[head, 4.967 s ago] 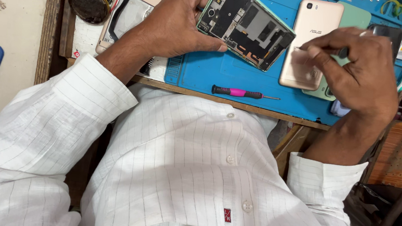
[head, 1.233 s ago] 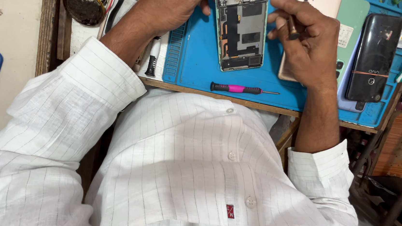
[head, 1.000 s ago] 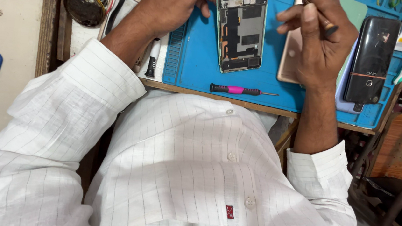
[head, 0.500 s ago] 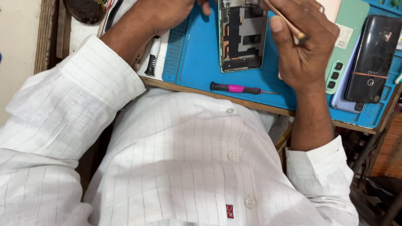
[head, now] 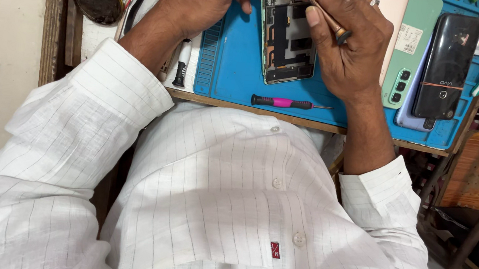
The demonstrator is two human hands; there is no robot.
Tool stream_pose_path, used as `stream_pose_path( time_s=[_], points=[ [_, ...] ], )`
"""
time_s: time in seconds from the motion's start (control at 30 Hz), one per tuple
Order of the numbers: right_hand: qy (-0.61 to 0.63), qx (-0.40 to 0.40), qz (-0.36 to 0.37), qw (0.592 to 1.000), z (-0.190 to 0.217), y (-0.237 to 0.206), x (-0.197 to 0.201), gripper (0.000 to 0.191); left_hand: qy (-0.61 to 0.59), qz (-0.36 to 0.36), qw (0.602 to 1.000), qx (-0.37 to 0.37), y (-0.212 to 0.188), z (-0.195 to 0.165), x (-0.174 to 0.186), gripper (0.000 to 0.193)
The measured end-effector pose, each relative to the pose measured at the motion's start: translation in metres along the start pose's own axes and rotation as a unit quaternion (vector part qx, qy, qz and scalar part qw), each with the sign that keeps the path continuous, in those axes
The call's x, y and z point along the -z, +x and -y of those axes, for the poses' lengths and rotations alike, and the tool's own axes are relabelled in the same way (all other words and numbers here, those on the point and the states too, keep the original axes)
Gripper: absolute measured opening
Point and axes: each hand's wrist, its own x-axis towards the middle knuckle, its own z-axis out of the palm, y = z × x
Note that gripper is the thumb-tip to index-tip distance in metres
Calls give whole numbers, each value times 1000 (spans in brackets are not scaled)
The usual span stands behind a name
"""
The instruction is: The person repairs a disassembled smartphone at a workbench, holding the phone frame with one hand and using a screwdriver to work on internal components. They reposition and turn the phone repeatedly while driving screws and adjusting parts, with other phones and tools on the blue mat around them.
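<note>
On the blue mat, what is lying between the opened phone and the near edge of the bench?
In the head view, a pink-and-black screwdriver lies on the blue mat between the opened phone and the bench edge.

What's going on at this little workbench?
A person in a white striped shirt is working on an opened phone lying on a blue mat. The left hand steadies the phone's top end, while the right hand holds a thin tool over its exposed insides. A pink-handled screwdriver lies on the mat near the bench edge, and a green phone back and a black phone sit to the right.
</note>
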Motion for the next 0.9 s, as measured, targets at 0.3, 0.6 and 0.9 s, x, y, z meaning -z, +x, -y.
stream_pose_path(
  time_s=[0.3,0.6,0.9],
  points=[
    [24,2,-9,1000,0,1,3,21,22,7,999,-46,-1,-5,-1,37],
    [18,6,-1,1000,-1,0,5,20,19,3,999,-43,-2,-4,-1,37],
    [21,-22,-61,998,-3,-3,12,18,22,7,999,-40,-2,-2,0,38]
  ],
)
